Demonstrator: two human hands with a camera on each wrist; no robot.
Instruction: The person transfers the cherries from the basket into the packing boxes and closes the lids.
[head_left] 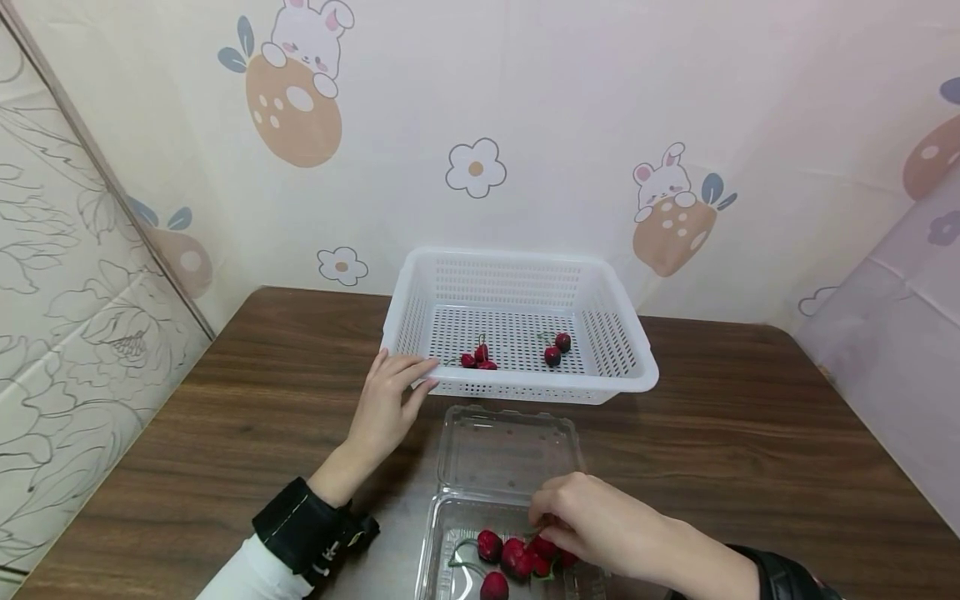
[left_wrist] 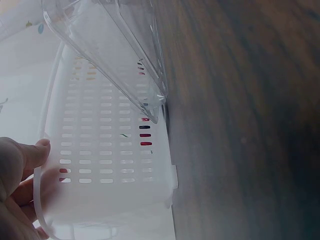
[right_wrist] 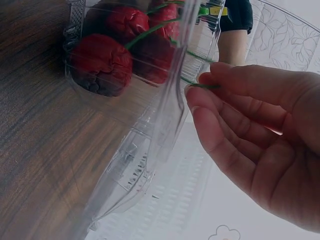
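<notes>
My left hand (head_left: 386,404) grips the near left corner of a white perforated plastic basket (head_left: 633,358). In the left wrist view the thumb (left_wrist: 37,152) lies outside the rim, with fingers behind it. Several dark red cherries (head_left: 552,357) lie in two groups inside the basket. In front stands a clear plastic clamshell box (head_left: 426,554), its lid (head_left: 510,450) folded back toward the basket. Several cherries (head_left: 516,558) with green stems lie in it. Over its right side, my right hand (head_left: 600,521) pinches a green cherry stem (right_wrist: 204,86) between thumb and fingertips.
The dark wooden table (head_left: 720,442) carries the basket near its back edge. Behind stands a pale wall covering (head_left: 540,100) printed with rabbits and flowers. A white panel with line-drawn flowers (head_left: 97,333) borders the left side.
</notes>
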